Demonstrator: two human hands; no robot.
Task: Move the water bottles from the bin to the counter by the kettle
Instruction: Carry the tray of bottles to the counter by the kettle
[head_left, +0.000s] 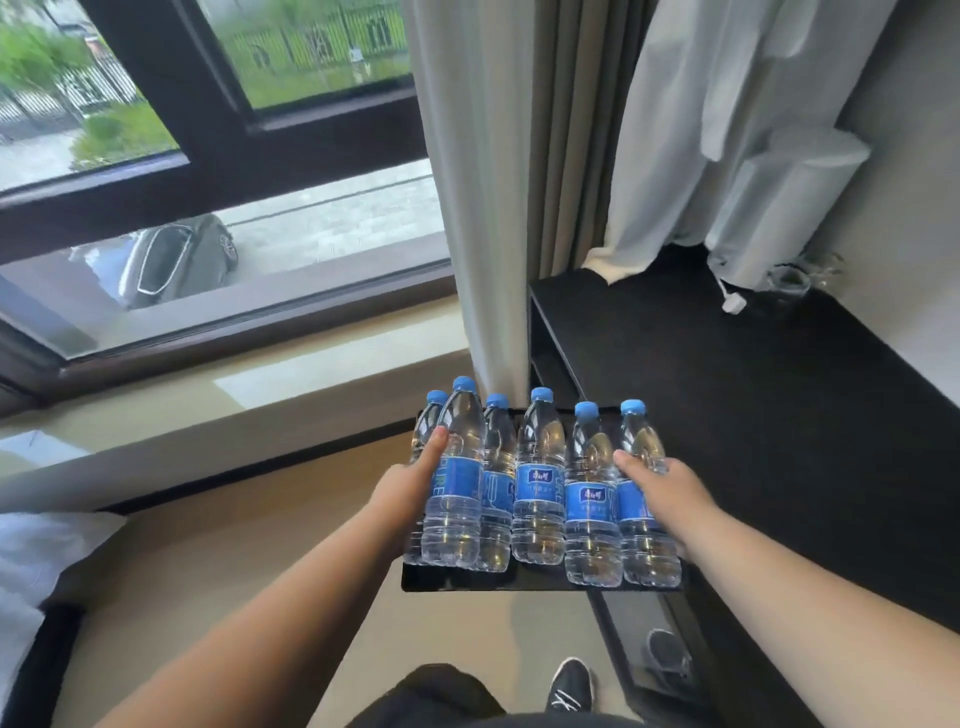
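Several clear water bottles (540, 483) with blue caps and blue labels stand upright in a shallow black bin (467, 579), which is held in the air in front of me. My left hand (405, 491) grips the bin's left side, its thumb lying up against the leftmost bottles. Gripping the right side is my right hand (670, 493), with its thumb against the rightmost bottle. The fingers of both hands are hidden behind the bottles and bin. The dark counter (727, 395) lies just right of and beyond the bin.
At the counter's back right stand a white-wrapped cylinder (779, 208) with a cord and white plug (735, 304), and glass cups (795, 283). Grey curtains (498, 208) hang behind the bin. A window sill (208, 395) runs left; white bedding (36, 561) lies lower left.
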